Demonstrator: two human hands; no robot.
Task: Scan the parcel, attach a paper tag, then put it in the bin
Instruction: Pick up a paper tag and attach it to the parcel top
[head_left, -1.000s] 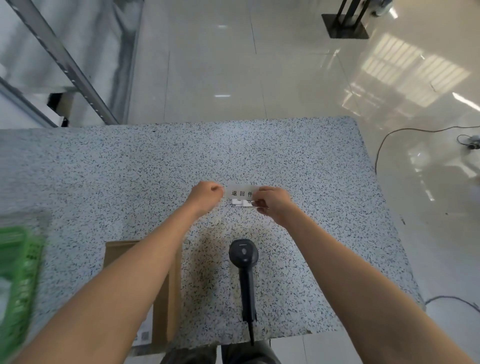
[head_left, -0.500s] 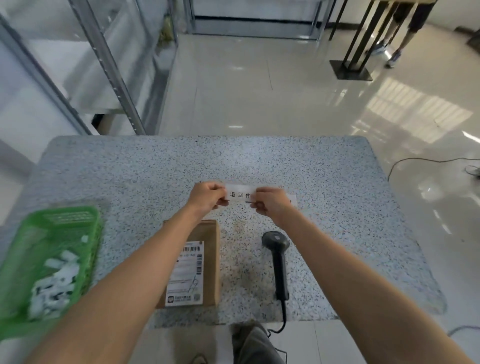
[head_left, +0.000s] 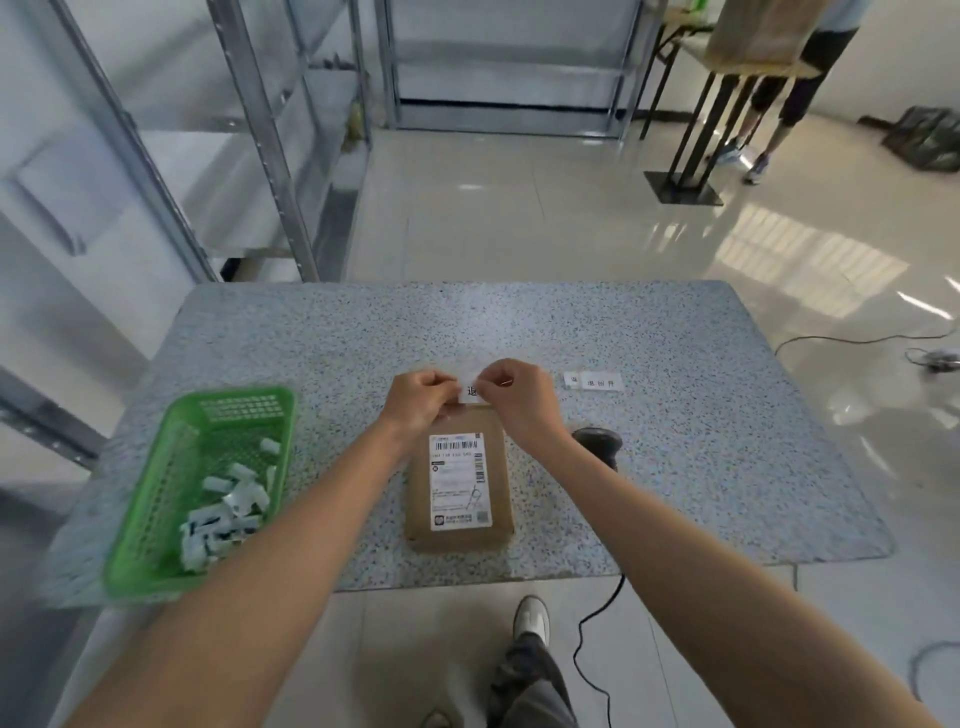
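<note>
— On the speckled desk (head_left: 675, 467), what lies around the parcel?

— At the left edge, a green plastic basket (head_left: 156, 519) holding a heap of small white paper scraps (head_left: 223, 514). To the right of the hands, two spare white labels (head_left: 593, 382) with black characters lie flat, well apart from the parcel. A black barcode scanner (head_left: 597, 444) rests just right of the parcel, mostly hidden under the right forearm; its cable (head_left: 597, 629) drops off the near edge to the floor.

— And the parcel itself?

— The brown cardboard parcel (head_left: 460, 535) lies flat mid-desk, near the front edge, with its shipping label (head_left: 459, 480) facing up.

— What about the hands?

— Both arms reach forward, bare, meeting just above the parcel's far end. The left hand (head_left: 418, 400) is curled and pinches the left end of a white paper tag (head_left: 471, 391); the right hand (head_left: 511, 397) pinches its right side with fingertips together. The hands cover most of the tag, so only one printed character shows. Whether the tag touches the parcel, I cannot tell.

— Anything beyond the desk?

— Metal shelving (head_left: 270, 156) at the left, and another person's legs (head_left: 769, 114) far right.
</note>
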